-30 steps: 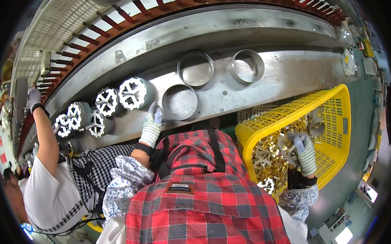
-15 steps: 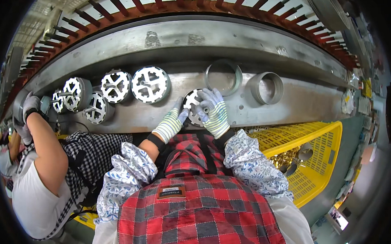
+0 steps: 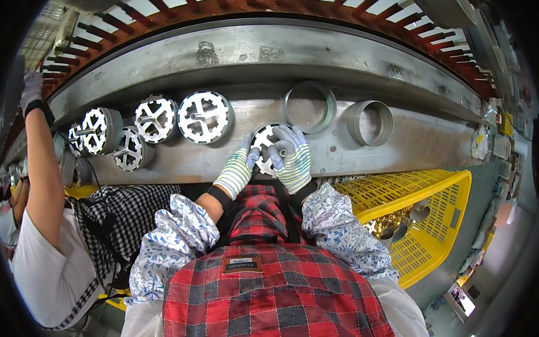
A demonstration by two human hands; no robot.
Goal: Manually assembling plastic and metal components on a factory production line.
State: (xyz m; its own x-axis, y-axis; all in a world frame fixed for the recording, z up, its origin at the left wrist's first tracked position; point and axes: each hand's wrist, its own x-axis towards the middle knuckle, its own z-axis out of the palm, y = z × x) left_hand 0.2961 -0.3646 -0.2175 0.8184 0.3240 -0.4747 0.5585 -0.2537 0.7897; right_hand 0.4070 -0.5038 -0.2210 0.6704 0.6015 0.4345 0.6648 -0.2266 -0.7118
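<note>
A round metal part (image 3: 264, 135) with a white slotted face and a dark rim lies on the steel bench in front of me. My left hand (image 3: 238, 169), in a striped glove, grips its left edge with the thumb and fingertips. Over its right side curls my right hand (image 3: 294, 159), also gloved. A small grey cylinder (image 3: 286, 146) shows between the right thumb and fingers; I cannot tell whether it is joined to the part. Just beyond stands an open metal ring (image 3: 286, 106), with a second ring (image 3: 356, 125) to its right.
Several similar slotted drums (image 3: 206, 117) stand to the left, some with a shaft sticking out. A yellow basket (image 3: 441, 245) with metal pieces is below the bench at right. At left, a co-worker's bare arm (image 3: 44, 170) reaches up. Red-brown prongs (image 3: 329, 7) line the far side.
The co-worker's arm has swung up and away from the bench. My hands stay on the slotted part, nearly in the same place, and the view has shifted slightly.
</note>
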